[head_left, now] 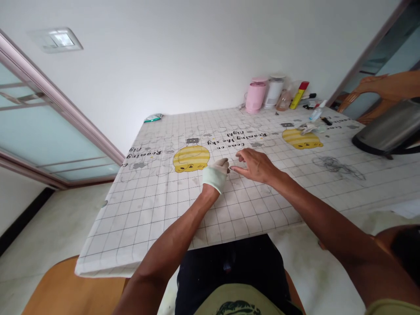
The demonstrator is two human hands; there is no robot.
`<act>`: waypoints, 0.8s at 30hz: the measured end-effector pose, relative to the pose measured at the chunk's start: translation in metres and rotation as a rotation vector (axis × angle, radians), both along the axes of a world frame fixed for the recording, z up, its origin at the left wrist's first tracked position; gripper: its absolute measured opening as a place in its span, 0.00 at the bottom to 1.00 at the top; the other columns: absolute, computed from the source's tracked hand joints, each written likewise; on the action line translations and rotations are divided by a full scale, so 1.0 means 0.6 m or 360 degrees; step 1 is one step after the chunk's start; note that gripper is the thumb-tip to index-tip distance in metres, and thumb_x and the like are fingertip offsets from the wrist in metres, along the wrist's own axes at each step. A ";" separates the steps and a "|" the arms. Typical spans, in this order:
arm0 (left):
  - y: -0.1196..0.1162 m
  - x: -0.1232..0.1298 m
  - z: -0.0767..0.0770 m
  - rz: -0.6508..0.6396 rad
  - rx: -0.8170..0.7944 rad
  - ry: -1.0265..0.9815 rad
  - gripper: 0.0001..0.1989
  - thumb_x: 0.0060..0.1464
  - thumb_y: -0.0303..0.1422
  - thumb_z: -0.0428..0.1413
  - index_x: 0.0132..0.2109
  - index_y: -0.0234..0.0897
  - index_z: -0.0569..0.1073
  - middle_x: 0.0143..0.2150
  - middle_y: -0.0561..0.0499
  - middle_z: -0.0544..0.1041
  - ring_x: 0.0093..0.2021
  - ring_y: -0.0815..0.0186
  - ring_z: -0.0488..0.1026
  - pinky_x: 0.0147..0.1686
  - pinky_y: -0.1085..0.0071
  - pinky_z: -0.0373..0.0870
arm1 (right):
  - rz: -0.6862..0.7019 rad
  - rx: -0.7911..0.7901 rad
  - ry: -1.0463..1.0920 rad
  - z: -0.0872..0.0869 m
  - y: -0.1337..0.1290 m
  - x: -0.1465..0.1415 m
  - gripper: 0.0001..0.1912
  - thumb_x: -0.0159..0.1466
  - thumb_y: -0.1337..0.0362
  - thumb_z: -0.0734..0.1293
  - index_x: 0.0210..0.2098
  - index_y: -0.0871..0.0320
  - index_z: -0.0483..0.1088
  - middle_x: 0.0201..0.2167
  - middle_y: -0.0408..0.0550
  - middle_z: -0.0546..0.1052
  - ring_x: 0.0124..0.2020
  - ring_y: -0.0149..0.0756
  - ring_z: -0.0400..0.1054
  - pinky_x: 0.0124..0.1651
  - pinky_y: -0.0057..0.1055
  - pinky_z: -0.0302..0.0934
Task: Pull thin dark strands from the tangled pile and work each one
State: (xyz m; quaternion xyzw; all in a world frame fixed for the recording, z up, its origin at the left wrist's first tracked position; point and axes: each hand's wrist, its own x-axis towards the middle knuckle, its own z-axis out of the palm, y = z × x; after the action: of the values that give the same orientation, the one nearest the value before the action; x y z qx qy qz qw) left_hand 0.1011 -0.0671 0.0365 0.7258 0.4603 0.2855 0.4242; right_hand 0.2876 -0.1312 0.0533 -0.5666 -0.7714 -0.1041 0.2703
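Observation:
A whitish work glove (pixel 214 176) with a pale green cuff and grey fingertips covers my left hand (pixel 217 171). Its fingers are curled and pressed together over the table; what lies inside them, if anything, is hidden. Bare and just to the right, my right hand (pixel 256 165) has its thumb and fingers apart, with nothing visible between them. A small gap separates its fingertips from the gloved ones. Under both hands spreads a white checked tablecloth (pixel 157 210) printed with yellow bears and lettering. A crumpled grey-white piece (pixel 310 127), perhaps another glove, lies farther right.
Along the wall stand a pink canister (pixel 255 95), a white canister (pixel 274 92), a clear bottle (pixel 284 100) and a yellow can with a red cap (pixel 299 95). A small clear bottle (pixel 317 111) and a metal kettle (pixel 390 127) are at right. A green packet (pixel 153 117) lies far left.

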 end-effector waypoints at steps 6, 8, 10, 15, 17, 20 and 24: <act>-0.005 0.002 0.003 0.0054 -0.0057 -0.0161 0.19 0.67 0.35 0.52 0.58 0.40 0.81 0.33 0.51 0.81 0.33 0.65 0.76 0.40 0.70 0.71 | 0.0038 0.0086 0.0026 -0.005 -0.012 -0.008 0.13 0.72 0.58 0.70 0.52 0.56 0.71 0.43 0.54 0.80 0.45 0.47 0.75 0.44 0.41 0.69; -0.010 0.003 0.009 0.0075 -0.0101 -0.0220 0.19 0.67 0.35 0.52 0.58 0.39 0.82 0.32 0.51 0.80 0.31 0.67 0.75 0.38 0.71 0.71 | 0.0125 0.0139 0.0078 -0.009 -0.011 -0.013 0.10 0.75 0.60 0.65 0.51 0.57 0.73 0.44 0.55 0.80 0.45 0.46 0.75 0.46 0.41 0.70; -0.015 0.004 0.016 0.0096 -0.0178 -0.0282 0.19 0.67 0.35 0.52 0.57 0.37 0.82 0.31 0.52 0.80 0.30 0.68 0.74 0.36 0.73 0.70 | 0.0204 0.0195 0.0184 -0.012 -0.007 -0.015 0.10 0.77 0.63 0.62 0.50 0.57 0.75 0.43 0.54 0.81 0.44 0.44 0.76 0.47 0.40 0.71; -0.017 0.001 0.024 0.0013 -0.0328 -0.0409 0.16 0.65 0.34 0.54 0.53 0.34 0.83 0.29 0.52 0.78 0.26 0.70 0.71 0.29 0.75 0.68 | 0.0307 0.0190 0.0488 -0.008 0.000 -0.011 0.10 0.75 0.63 0.65 0.43 0.53 0.80 0.36 0.47 0.83 0.36 0.38 0.77 0.42 0.36 0.70; -0.016 0.000 0.024 -0.0034 -0.0376 -0.0427 0.15 0.64 0.33 0.54 0.50 0.34 0.83 0.27 0.53 0.77 0.25 0.71 0.69 0.27 0.75 0.67 | 0.0312 0.0083 0.0555 -0.001 0.000 -0.007 0.10 0.73 0.61 0.67 0.40 0.53 0.81 0.33 0.45 0.83 0.34 0.37 0.77 0.40 0.35 0.69; -0.017 0.001 0.023 -0.0049 -0.0413 -0.0449 0.15 0.64 0.33 0.55 0.50 0.33 0.83 0.27 0.52 0.76 0.24 0.71 0.69 0.26 0.75 0.66 | 0.0270 -0.0152 0.0735 0.011 -0.004 0.002 0.11 0.72 0.56 0.69 0.39 0.52 0.82 0.33 0.45 0.84 0.34 0.38 0.78 0.40 0.35 0.70; -0.018 0.006 0.022 0.0042 -0.0420 -0.0483 0.17 0.65 0.34 0.54 0.54 0.34 0.83 0.29 0.52 0.77 0.26 0.71 0.70 0.29 0.75 0.68 | 0.0154 -0.0364 0.1129 0.017 -0.010 0.017 0.20 0.71 0.47 0.70 0.55 0.53 0.78 0.44 0.50 0.85 0.44 0.44 0.80 0.41 0.37 0.72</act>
State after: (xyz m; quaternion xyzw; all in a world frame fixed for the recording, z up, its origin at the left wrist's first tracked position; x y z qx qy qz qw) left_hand 0.1050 -0.0780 0.0496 0.6063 0.4340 0.3343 0.5764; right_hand 0.2981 -0.1373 0.0635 -0.5569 -0.6622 0.1983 0.4604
